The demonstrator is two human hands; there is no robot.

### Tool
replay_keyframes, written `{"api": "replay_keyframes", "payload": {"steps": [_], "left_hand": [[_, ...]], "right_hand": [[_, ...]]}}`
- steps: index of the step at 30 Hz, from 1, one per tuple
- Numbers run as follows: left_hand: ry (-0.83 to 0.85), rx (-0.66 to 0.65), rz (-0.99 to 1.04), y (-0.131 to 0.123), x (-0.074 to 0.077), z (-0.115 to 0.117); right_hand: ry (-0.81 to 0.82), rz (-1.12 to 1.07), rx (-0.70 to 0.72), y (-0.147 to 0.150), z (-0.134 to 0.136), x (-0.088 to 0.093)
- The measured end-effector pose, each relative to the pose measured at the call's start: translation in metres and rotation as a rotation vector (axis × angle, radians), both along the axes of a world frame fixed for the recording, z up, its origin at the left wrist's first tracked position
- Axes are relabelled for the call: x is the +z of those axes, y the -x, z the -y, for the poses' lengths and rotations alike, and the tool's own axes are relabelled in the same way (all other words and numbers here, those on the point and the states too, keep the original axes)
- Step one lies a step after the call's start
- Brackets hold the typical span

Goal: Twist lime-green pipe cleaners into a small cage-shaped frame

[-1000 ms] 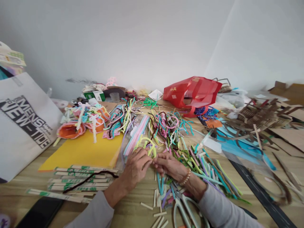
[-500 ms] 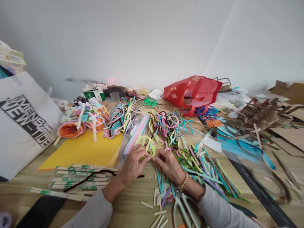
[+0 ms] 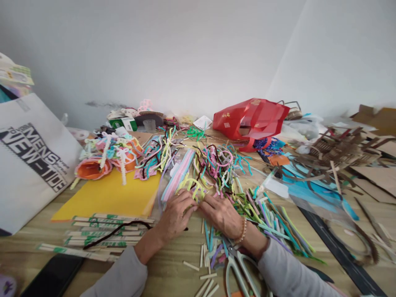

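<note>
Well, from here I see the left hand (image 3: 178, 211) pinching a yellow fuzzy-wire piece (image 3: 189, 181), which sits just beyond both hands, beside the pastel bundle (image 3: 178, 175). The right hand's (image 3: 222, 216) fingers curl near it, though I can't tell whether they grip. Scissors (image 3: 236, 257) lie by that wrist.

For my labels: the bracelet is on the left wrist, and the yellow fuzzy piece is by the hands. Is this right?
Wrong side: the head view shows the bracelet on the right wrist; the yellow fuzzy piece is by the hands.
</note>
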State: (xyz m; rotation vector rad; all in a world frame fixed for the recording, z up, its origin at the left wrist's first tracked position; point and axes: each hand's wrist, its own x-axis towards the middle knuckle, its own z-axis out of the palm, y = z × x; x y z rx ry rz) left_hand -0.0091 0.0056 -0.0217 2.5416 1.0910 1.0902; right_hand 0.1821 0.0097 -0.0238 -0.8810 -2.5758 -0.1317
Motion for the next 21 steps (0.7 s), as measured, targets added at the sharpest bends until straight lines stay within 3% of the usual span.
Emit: {"api": "replay_keyframes", "payload": {"steps": [5,11,21], "left_hand": [[-0.032,0.017,-0.123,-0.001,-0.001,0.003],[-0.062,0.046,-0.162,-0.002,-0.002,0.005],[-0.033,0.024,-0.013,-0.001,-0.003,0.001]], "right_hand": [[-0.040,0.062,0.022,0.004,0.004,0.008],[-0.007,0.045,-0.016,0.003,0.003,-0.001],[0.234,-0.315,0.014,0.003,-0.002,-0.008]]}}
